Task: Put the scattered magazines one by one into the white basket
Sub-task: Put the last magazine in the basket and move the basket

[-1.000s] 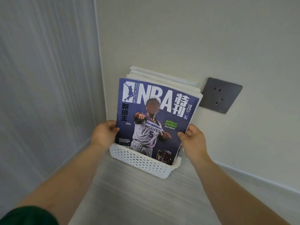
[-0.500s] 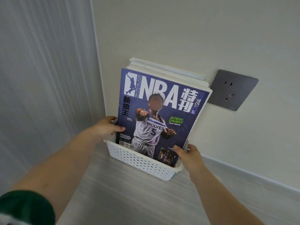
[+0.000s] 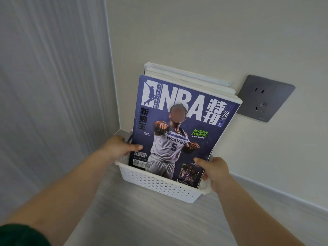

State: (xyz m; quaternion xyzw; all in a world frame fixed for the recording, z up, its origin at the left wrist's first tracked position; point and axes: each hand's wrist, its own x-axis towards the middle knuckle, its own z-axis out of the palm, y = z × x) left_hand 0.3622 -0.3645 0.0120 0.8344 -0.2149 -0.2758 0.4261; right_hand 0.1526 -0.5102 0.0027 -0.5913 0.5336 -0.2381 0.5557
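Head view: the NBA magazine (image 3: pixel 179 132) stood nearly upright in the white basket (image 3: pixel 159 185), its lower edge already down behind the perforated front wall, its cover facing the camera. Its long axis ran from the basket floor up and slightly back toward the wall, with the title at the top and the spine along the left side. Behind it a stack of other magazines (image 3: pixel 186 77) leaned against the wall, showing only pale top edges. The basket sat on the floor in the corner, just below and left of a grey wall socket (image 3: pixel 265 98).

The left hand (image 3: pixel 120 148) gripped the magazine's lower left edge, thumb laid across the cover and the other fingers hidden behind it, at the basket's left end. The right hand (image 3: pixel 215 172) pinched the lower right corner, thumb on the cover, fingertips curled round the edge, just above the basket's right rim. Both hands were closed on the magazine, set apart by its full width and about equally near it, so it lay straight ahead between them.

By my judgement the magazine was all but seated, and the coming move was to let go and draw both hands back without tipping it forward; no scattered magazines were visible here
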